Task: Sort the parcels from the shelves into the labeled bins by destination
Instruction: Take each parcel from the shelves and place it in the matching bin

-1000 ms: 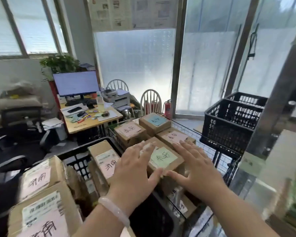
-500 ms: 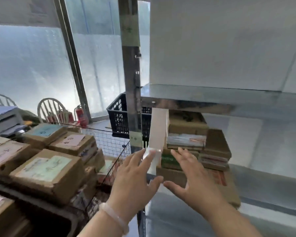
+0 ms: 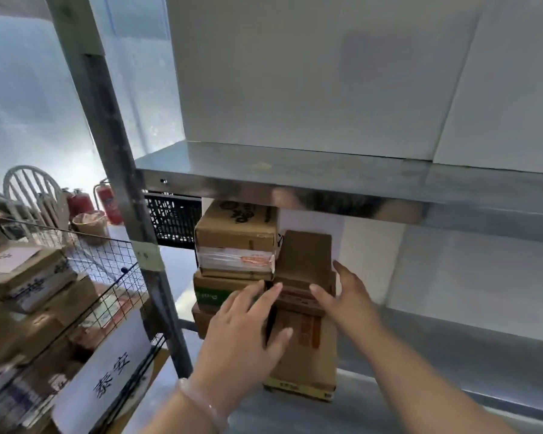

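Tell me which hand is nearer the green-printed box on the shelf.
Left. The left hand overlaps the right end of the green-printed box; the right hand is farther right, at the small brown box on the neighbouring stack.

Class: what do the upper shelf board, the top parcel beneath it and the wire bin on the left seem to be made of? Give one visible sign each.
Shelf board: likely sheet steel, dull grey with a mirror-like front lip.
Top parcel: matte brown cardboard, black print on it.
Wire bin: thin black rods in a grid, probably coated metal.
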The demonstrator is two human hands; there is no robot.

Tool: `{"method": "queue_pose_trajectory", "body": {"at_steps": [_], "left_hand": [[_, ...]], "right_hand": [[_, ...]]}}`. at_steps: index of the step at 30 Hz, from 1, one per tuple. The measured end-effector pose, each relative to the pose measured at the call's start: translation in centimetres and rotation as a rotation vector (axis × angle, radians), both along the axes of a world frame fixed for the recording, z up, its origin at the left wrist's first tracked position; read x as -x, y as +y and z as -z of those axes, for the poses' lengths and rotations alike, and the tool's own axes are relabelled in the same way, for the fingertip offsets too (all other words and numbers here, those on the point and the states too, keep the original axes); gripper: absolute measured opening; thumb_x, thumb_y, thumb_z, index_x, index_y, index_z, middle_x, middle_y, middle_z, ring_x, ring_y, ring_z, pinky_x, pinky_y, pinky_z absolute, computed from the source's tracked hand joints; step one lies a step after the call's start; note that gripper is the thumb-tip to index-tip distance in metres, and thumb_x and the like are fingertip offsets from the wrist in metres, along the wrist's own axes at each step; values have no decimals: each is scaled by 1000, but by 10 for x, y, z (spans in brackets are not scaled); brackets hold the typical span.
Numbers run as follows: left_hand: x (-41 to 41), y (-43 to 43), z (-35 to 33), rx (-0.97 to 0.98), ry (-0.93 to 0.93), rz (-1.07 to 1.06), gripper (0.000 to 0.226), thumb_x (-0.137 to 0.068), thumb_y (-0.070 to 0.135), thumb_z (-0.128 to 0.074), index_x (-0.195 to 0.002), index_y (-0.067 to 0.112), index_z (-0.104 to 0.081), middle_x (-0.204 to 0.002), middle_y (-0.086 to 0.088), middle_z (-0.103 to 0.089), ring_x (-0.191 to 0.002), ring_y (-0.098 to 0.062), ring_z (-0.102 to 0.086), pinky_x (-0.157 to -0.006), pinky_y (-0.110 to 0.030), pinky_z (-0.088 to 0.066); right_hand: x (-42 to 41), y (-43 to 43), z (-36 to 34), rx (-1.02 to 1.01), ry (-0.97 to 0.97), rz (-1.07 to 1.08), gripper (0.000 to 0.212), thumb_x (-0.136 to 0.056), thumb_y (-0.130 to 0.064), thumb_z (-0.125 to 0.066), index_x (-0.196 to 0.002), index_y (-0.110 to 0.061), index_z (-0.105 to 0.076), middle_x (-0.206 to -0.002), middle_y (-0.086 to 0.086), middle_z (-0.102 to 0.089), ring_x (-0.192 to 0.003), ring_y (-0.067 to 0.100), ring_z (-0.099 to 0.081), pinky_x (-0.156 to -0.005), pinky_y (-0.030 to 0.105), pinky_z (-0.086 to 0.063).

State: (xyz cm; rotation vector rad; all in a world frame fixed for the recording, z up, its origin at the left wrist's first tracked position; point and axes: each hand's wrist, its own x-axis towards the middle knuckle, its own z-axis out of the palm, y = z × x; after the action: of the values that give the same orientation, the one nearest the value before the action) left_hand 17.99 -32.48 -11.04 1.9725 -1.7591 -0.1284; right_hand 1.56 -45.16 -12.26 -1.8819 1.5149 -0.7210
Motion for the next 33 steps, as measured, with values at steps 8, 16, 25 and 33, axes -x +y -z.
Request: {"method": "queue_pose_trajectory", "body": {"at_steps": [8,16,25,33], "left_hand": [[34,-8,15,-70,29,-108,66,-93,61,-44,-150,50,-13,-157,23,-15,-146,-8,-11,-121,-29,-14],[52,-11,16,-118,155,-127,66,-94,58,-46,-151,47,-15,-154,23,-19,-144,-6,-14,-117,-25,-17],[78,-28,9,-134,689,-113,85,-83,64,-57,-152,48,-10,-157,9,-22,-144,-15,-25,-115,-35,-27],[81,-8,6,-149,1290,-133,70,-72,53,-74,-133,54,-40,-128,9,-54,-117,-21,-53,-106,-50,-43]], "right_hand": [[-14,-78,34,-514,-356,109,86,-85,-52,-65,-150,-14,-24,-135,11,-55,-117,34,-58,-96,38,-48],[7,-70,50,-535,-544,151,76,-66,-60,-53,-130,-20,-53,-105,7,-69,-92,30,-67,-89,49,-55],[76,28,20,-373,-688,76,15,-98,-31,-51,-108,-33,-62,-105,-3,-70,-98,18,-66,-93,46,-53],[98,70,13,-385,-794,64,49,-85,-53,-57,-133,-42,-51,-130,-5,-61,-119,18,-57,-104,47,-45]]}}
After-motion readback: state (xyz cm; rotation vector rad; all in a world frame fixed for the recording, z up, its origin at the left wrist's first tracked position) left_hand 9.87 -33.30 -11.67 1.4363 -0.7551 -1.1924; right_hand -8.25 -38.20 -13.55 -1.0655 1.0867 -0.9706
